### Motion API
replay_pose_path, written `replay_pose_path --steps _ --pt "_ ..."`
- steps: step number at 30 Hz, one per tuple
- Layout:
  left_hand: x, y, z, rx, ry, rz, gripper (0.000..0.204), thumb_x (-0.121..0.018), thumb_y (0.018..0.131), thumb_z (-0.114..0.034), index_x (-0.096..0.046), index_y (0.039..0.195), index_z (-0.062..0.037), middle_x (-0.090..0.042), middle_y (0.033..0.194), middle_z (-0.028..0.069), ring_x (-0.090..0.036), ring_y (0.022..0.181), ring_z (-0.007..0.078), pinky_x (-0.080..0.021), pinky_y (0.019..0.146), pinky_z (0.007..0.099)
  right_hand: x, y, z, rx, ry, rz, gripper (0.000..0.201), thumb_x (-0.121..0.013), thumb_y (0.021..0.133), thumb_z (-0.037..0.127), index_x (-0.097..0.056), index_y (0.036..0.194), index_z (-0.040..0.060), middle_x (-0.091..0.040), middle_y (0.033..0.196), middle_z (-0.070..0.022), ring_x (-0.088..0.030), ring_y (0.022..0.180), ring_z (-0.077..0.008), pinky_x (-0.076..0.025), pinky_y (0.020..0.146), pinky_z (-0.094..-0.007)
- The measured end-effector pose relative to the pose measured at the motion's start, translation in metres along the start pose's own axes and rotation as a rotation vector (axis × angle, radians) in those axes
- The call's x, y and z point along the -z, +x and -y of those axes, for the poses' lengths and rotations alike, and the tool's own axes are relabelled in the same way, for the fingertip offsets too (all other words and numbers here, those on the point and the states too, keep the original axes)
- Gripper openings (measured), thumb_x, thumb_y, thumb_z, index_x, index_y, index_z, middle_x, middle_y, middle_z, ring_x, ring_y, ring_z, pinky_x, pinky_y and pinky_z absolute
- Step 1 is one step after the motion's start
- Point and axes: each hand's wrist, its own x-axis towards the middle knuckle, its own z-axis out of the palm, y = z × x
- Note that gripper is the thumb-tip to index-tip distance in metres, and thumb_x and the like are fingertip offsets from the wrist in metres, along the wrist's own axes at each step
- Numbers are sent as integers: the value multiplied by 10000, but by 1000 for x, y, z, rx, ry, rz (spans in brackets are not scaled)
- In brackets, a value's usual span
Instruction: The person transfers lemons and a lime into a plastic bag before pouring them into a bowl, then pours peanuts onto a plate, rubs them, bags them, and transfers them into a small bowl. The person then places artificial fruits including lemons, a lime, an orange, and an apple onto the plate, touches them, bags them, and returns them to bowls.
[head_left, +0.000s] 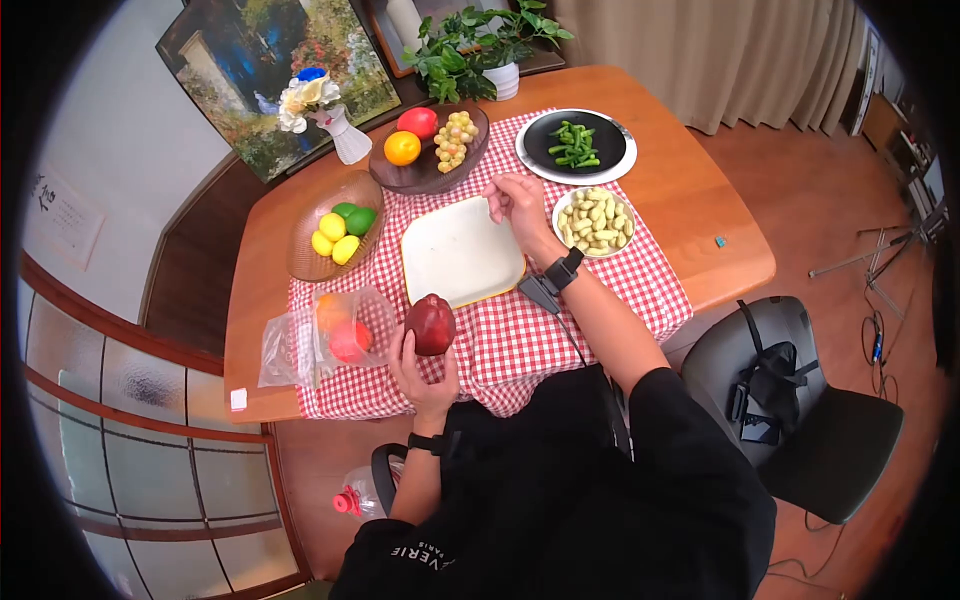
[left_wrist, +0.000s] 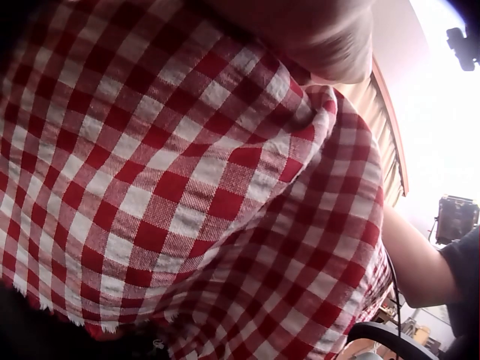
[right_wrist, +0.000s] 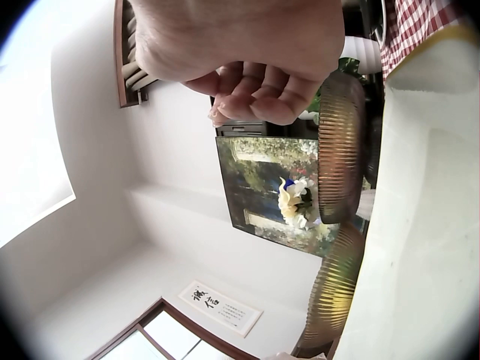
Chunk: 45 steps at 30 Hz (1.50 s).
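Observation:
My left hand [head_left: 425, 384] grips a dark red apple [head_left: 431, 325] from below, at the near edge of a white rectangular tray [head_left: 455, 250]. Its fingers and thumb come up along the apple's sides. Over the far right corner of the tray hangs my right hand [head_left: 520, 208], fingers loosely curled and holding nothing. In the right wrist view, the right hand [right_wrist: 247, 52] shows its bent fingers above the tray's level. Left of the apple lies a clear plastic bag [head_left: 375, 318] with reddish and orange fruit inside. The left wrist view is mostly checked cloth [left_wrist: 187, 187].
Beyond the tray, a brown bowl [head_left: 400, 180] carries grapes, an orange and a red fruit. A ribbed bowl [head_left: 305, 255] holds lemons and green fruit. To the right stand a bowl of peanuts [head_left: 597, 222] and a black plate [head_left: 537, 145] with green vegetables. A vase [head_left: 345, 138] stands behind.

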Motion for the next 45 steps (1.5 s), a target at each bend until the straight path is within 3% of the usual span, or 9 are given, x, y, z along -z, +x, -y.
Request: replay_pose_path --steps 15,21,24,33,35,37,39,42,45 --pt "4 9 -2 49 -71 46 690 -825 837 -104 -537 1448 37 -570 1422 274 -573 1325 437 -457 1139 515 2 0 7 13 -11 -47 323 -577 1035 189 -709 838 -32 -645 652 -66 -549 506 -121 -423 511 -247" --pt "-11 77 -4 154 -131 163 626 -843 840 -92 -591 1399 32 -615 1351 240 -622 1269 389 -508 1091 442 4 1 10 14 -56 -38 323 -591 1039 196 -723 858 -36 -659 674 -66 -566 524 -119 -451 522 -242" --pt "-35 110 12 263 -312 341 587 -841 843 -107 -604 1367 14 -645 1255 204 -664 1159 358 -558 992 431 2 -2 11 -5 -101 -6 296 -582 1042 178 -737 901 -32 -685 716 -68 -593 548 -120 -485 548 -245" --pt "-73 147 41 226 -380 605 417 -752 871 41 -646 1269 -23 -631 1334 148 -658 1237 302 -579 1048 405 -2 -3 20 17 -525 147 213 -626 1053 124 -766 1085 -34 -776 921 -86 -717 795 -124 -589 731 -279" --pt "-73 152 47 123 -363 635 371 -739 875 46 -667 1231 -31 -639 1343 145 -660 1244 303 -576 1045 403 -4 -2 23 -12 -607 163 220 -676 1025 159 -775 1102 -22 -792 975 -94 -732 851 -141 -591 768 -293" --pt "-67 157 46 118 -336 645 305 -737 891 34 -694 1186 -31 -676 1307 136 -676 1225 300 -576 1030 401 -8 -7 27 40 -924 193 251 -720 990 196 -777 1095 -24 -798 1016 -112 -739 853 -170 -592 769 -324" --pt "-63 165 43 171 -387 597 209 -752 883 9 -711 1087 -11 -712 1198 180 -693 1151 367 -532 1017 419 -8 -6 25 28 -950 212 290 -755 947 231 -784 1097 -16 -792 1054 -146 -738 940 -245 -582 854 -377" --pt "-68 173 44 199 -345 542 181 -736 927 -41 -717 1095 24 -714 1139 198 -698 1094 386 -537 983 430 -6 -6 24 156 -1169 321 343 -775 919 268 -788 1122 -8 -768 1123 -204 -674 1137 -349 -509 1041 -435" --pt "-81 172 54 180 -285 526 278 -706 976 -123 -695 1172 74 -700 1126 241 -685 1061 420 -535 961 454 -8 -9 21 142 -1284 333 378 -781 918 278 -776 1129 -36 -766 1135 -210 -679 1129 -347 -516 1035 -436"
